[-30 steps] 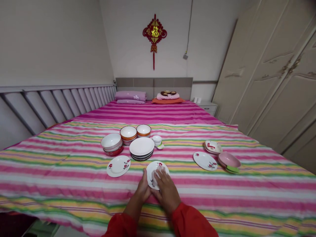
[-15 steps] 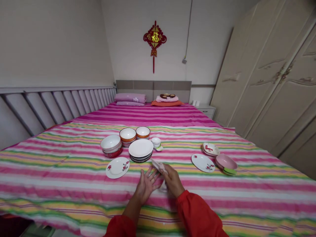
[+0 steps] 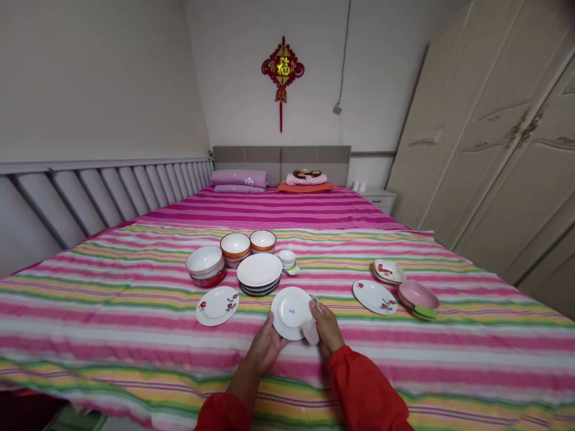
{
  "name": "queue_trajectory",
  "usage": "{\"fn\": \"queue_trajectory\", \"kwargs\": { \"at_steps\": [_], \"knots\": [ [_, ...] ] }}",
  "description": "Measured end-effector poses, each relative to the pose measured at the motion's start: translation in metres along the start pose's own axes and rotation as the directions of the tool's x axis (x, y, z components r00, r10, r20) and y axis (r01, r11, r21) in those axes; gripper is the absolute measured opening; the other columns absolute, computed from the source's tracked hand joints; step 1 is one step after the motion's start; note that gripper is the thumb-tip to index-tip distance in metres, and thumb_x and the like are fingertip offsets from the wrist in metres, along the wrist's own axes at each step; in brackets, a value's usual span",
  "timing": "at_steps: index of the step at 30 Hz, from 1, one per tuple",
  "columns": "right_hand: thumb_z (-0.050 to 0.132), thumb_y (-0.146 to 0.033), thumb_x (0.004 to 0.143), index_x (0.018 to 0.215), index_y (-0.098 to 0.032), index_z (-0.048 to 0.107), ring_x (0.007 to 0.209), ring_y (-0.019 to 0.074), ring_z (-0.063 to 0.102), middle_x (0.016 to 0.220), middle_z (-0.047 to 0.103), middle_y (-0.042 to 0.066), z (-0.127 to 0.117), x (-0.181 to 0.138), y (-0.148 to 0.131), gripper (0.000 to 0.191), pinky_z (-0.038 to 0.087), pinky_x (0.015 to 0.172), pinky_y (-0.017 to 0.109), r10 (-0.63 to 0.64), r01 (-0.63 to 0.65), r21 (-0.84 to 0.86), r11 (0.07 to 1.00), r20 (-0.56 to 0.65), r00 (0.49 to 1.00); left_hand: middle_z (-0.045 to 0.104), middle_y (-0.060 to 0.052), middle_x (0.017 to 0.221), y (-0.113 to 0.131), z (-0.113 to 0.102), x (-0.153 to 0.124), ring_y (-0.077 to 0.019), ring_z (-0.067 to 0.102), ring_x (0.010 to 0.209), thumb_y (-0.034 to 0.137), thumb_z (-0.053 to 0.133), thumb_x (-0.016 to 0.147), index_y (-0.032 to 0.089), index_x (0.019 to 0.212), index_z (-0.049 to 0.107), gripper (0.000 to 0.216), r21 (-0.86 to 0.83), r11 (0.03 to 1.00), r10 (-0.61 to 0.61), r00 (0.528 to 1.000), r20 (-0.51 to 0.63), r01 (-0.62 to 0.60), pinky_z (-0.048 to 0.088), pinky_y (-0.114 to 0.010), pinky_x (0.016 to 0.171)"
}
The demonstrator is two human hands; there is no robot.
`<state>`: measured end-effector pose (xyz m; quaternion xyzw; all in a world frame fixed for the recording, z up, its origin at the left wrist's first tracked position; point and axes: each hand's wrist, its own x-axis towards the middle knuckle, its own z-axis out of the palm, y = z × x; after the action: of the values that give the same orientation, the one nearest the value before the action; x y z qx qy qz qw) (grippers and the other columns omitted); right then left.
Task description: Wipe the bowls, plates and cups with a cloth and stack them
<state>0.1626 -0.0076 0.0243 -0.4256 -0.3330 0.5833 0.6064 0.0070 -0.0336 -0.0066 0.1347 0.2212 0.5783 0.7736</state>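
Note:
A small white plate [image 3: 288,308] is held up between my hands, its underside with a foot ring and a blue mark facing me. My left hand [image 3: 266,346] grips the plate's lower left rim. My right hand [image 3: 327,326] closes on its right rim, with a pale cloth [image 3: 310,332] pressed between the fingers and the plate. Just beyond stands a stack of plates [image 3: 259,269], a white one on top. To the left, a white oval plate with red flowers [image 3: 217,306] lies flat on the striped sheet.
Stacked bowls [image 3: 205,261], orange-rimmed bowls [image 3: 235,244] and small white dishes [image 3: 287,258] stand behind. On the right are another flowered plate [image 3: 374,297], patterned bowls [image 3: 389,271] and a pink bowl [image 3: 418,296] with a green part. A bed rail [image 3: 112,191] runs along the left.
The small plate has turned from edge-on to show its underside. My left hand, open and spread before, has taken hold of its rim. The right hand keeps its hold with the cloth.

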Motion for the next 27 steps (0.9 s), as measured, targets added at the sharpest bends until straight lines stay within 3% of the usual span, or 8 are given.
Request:
{"fn": "queue_trajectory", "kwargs": {
  "at_steps": [4,8,12,14,18,23,25,27],
  "knots": [
    [0.063,-0.052,0.075,0.091,-0.014,0.067,0.076,0.0198,0.063,0.082,0.070,0.007,-0.006,0.018,-0.007,0.042,0.051,0.069,0.031,-0.267,0.222,-0.244,0.944,-0.173,0.948,0.056,-0.014,0.134,0.000,-0.003,0.001,-0.0244,0.052,0.124,0.035,0.047,0.092,0.024,0.148,0.023,0.061,0.006,1.000,-0.003,0.999,-0.032,0.004,0.037,-0.046,0.106],
    [0.047,-0.044,0.089,0.106,-0.016,0.066,0.099,0.0222,0.060,0.103,0.068,0.010,0.008,0.025,-0.007,0.038,0.047,0.091,0.038,-0.467,0.487,-0.512,0.707,0.178,0.866,0.059,-0.016,0.130,0.000,-0.001,0.000,-0.0256,0.051,0.124,0.034,0.048,0.092,0.020,0.146,0.029,0.059,0.040,0.999,-0.031,0.999,-0.011,0.031,0.039,-0.047,0.104],
    [0.043,-0.026,0.091,0.110,-0.014,0.066,0.110,0.0250,0.053,0.112,0.063,0.015,0.035,0.016,0.007,0.032,0.041,0.100,0.043,-0.450,0.618,-0.716,0.324,0.458,0.767,0.064,-0.013,0.123,-0.001,0.004,-0.001,-0.0242,0.054,0.121,0.031,0.051,0.091,0.021,0.143,0.035,0.055,0.070,0.998,0.004,1.000,-0.007,-0.004,0.041,-0.044,0.103],
    [0.043,-0.020,0.090,0.112,-0.014,0.065,0.112,0.0246,0.052,0.115,0.061,0.014,0.048,0.006,0.013,0.031,0.039,0.102,0.044,-0.416,0.665,-0.717,0.209,0.550,0.724,0.065,-0.011,0.121,-0.003,0.006,-0.001,-0.0222,0.056,0.119,0.027,0.048,0.093,0.022,0.140,0.039,0.049,0.054,0.998,0.033,0.999,-0.025,-0.031,0.041,-0.042,0.103],
    [0.045,-0.015,0.090,0.115,-0.018,0.064,0.117,0.0233,0.051,0.119,0.061,0.011,0.057,-0.016,0.022,0.032,0.039,0.105,0.044,-0.391,0.750,-0.649,0.129,0.662,0.640,0.067,-0.011,0.118,-0.004,0.005,0.001,-0.0179,0.060,0.113,0.020,0.043,0.094,0.016,0.135,0.048,0.042,0.001,0.997,0.076,0.994,-0.074,-0.076,0.039,-0.033,0.105],
    [0.040,-0.013,0.091,0.133,-0.021,0.052,0.131,0.0238,0.041,0.134,0.053,0.010,0.018,-0.037,0.039,0.044,0.038,0.108,0.047,-0.409,0.810,-0.584,0.052,0.728,0.551,0.069,-0.014,0.111,-0.005,-0.002,0.002,-0.0193,0.063,0.107,0.019,0.049,0.091,0.009,0.129,0.054,0.040,0.000,0.995,0.097,0.994,-0.046,-0.097,0.042,-0.030,0.102],
    [0.038,-0.011,0.091,0.139,-0.023,0.046,0.137,0.0245,0.034,0.140,0.048,0.009,-0.005,-0.044,0.046,0.050,0.038,0.108,0.048,-0.417,0.809,-0.586,0.034,0.728,0.545,0.070,-0.014,0.107,-0.005,-0.003,0.001,-0.0212,0.064,0.103,0.020,0.049,0.091,0.010,0.128,0.054,0.039,0.025,0.998,0.054,0.998,-0.017,-0.054,0.045,-0.036,0.099],
    [0.036,-0.011,0.091,0.142,-0.023,0.041,0.139,0.0245,0.030,0.145,0.042,0.009,-0.025,-0.048,0.049,0.052,0.038,0.109,0.048,-0.439,0.781,-0.621,0.066,0.685,0.582,0.071,-0.013,0.106,-0.005,-0.001,-0.001,-0.0233,0.065,0.103,0.020,0.049,0.091,0.013,0.129,0.051,0.039,0.050,0.998,0.028,0.999,-0.021,-0.027,0.045,-0.043,0.098]
  ]
}}
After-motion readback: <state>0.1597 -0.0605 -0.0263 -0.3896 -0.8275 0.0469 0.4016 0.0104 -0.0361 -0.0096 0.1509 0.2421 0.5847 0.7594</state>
